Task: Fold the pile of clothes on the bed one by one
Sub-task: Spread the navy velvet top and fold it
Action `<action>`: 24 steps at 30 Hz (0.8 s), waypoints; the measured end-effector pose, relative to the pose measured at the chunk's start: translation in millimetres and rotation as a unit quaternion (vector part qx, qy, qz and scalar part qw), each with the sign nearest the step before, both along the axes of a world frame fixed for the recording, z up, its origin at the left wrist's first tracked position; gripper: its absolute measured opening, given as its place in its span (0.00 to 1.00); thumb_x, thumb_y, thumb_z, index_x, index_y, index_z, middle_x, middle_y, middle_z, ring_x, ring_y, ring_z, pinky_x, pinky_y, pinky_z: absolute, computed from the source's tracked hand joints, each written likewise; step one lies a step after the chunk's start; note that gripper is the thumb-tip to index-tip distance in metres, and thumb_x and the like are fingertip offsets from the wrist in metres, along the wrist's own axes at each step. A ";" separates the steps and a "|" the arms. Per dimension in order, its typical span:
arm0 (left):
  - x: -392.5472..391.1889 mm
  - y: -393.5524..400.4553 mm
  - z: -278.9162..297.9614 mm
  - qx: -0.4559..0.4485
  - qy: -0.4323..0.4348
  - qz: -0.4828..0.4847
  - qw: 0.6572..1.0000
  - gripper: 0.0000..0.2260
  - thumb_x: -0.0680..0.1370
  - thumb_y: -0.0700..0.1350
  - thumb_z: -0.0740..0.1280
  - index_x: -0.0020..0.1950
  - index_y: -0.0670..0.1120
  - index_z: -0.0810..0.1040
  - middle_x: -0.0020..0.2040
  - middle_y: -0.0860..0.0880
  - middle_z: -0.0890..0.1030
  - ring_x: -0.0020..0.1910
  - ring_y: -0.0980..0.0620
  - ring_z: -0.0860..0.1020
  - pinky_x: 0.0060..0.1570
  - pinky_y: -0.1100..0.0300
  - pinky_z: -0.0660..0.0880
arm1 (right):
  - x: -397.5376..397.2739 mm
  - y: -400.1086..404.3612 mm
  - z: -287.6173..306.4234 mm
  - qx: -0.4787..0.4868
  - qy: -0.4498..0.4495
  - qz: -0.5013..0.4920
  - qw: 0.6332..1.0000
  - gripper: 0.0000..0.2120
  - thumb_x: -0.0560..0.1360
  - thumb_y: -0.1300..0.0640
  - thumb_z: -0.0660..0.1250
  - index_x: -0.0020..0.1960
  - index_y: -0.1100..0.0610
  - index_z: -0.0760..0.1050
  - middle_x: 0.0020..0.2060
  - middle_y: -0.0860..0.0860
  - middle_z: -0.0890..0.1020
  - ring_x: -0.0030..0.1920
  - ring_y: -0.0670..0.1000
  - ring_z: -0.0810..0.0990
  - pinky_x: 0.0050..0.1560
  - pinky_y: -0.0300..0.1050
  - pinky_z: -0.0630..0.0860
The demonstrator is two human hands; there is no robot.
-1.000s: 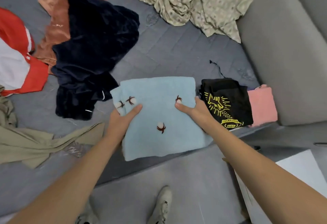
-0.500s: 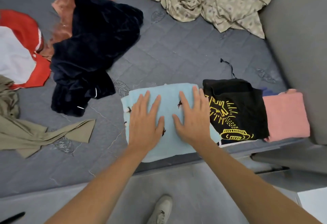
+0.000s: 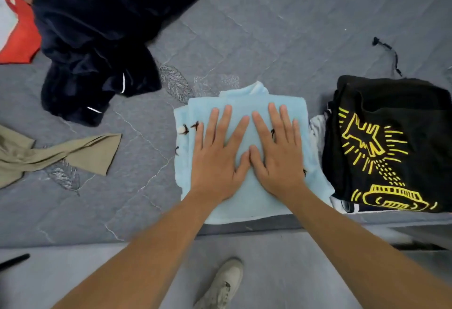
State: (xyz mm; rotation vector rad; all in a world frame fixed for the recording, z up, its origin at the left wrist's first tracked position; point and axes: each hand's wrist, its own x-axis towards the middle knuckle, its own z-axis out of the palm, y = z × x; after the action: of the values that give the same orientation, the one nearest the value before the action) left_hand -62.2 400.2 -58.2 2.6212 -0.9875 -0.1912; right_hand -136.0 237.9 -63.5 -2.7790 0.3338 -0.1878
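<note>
While both palms lie flat on the folded blue cloth, I see the left hand and right hand side by side, fingers straight and spread, thumbs touching, gripping nothing. That cloth sits at the near edge of the grey bed. At 3 o'clock, just beside it, lies a folded black shirt with yellow print. At 10 o'clock a navy heap lies loose; at 9, what looks like olive fabric, somewhat blurred.

No text, label or number is legible — none anywhere.
</note>
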 end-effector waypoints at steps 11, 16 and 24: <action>2.6 17.1 62.7 0.009 0.057 0.003 0.998 0.28 0.85 0.60 0.49 0.85 0.57 0.50 0.86 0.50 0.45 0.84 0.48 0.42 0.81 0.40 0.47 | 0.5 16.6 69.5 -0.008 0.045 -0.021 0.999 0.30 0.83 0.43 0.54 0.84 0.49 0.56 0.84 0.53 0.52 0.84 0.55 0.45 0.81 0.65 0.50; 8.0 56.0 137.3 0.024 0.050 0.030 0.998 0.28 0.85 0.60 0.47 0.85 0.57 0.51 0.86 0.50 0.48 0.84 0.49 0.44 0.82 0.46 0.47 | 19.1 45.8 145.4 0.000 0.016 -0.018 1.000 0.30 0.82 0.44 0.54 0.83 0.52 0.59 0.83 0.54 0.57 0.84 0.55 0.50 0.81 0.62 0.51; 86.7 154.0 184.7 -0.002 0.050 0.134 0.990 0.28 0.85 0.60 0.48 0.85 0.57 0.51 0.85 0.53 0.51 0.84 0.52 0.46 0.82 0.46 0.51 | 109.1 127.6 194.6 0.045 0.023 0.057 0.997 0.30 0.83 0.43 0.51 0.83 0.50 0.58 0.83 0.50 0.58 0.84 0.51 0.51 0.82 0.60 0.53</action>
State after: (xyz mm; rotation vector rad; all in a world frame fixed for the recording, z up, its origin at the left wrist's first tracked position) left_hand 24.6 554.2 126.5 2.6769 -0.5927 -0.2514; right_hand -26.8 365.5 131.1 -2.7073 0.1905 -0.0793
